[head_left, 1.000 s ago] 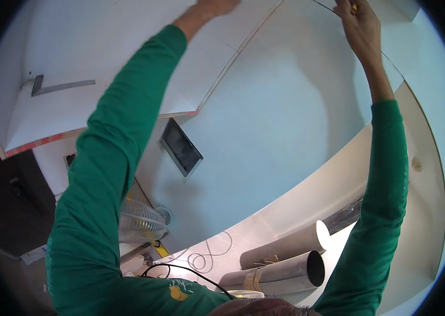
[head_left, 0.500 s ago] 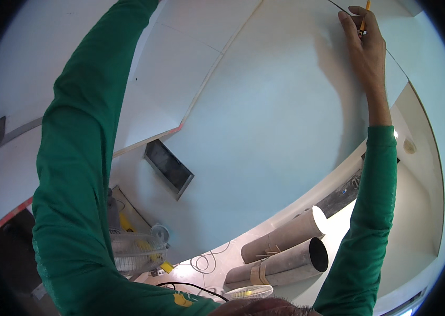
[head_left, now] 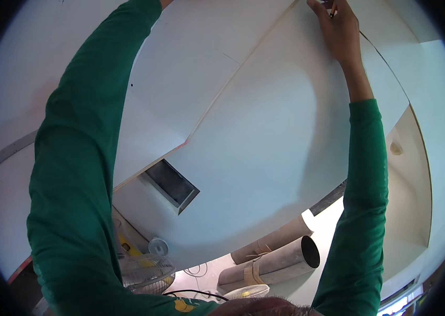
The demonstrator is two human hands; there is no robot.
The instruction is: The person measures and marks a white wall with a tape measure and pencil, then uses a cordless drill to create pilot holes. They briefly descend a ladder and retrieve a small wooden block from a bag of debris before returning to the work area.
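pencil in right hand grip

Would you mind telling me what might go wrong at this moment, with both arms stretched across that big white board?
The right hand holds a pencil at the white board's far edge, at full stretch, so the mark may wander. The left hand is out of frame, so its hold on the board cannot be checked; the board might shift. Two grey pipes and a cable below could trip the person.

a thin pencil stood pinched at the top, tip against the large white board.
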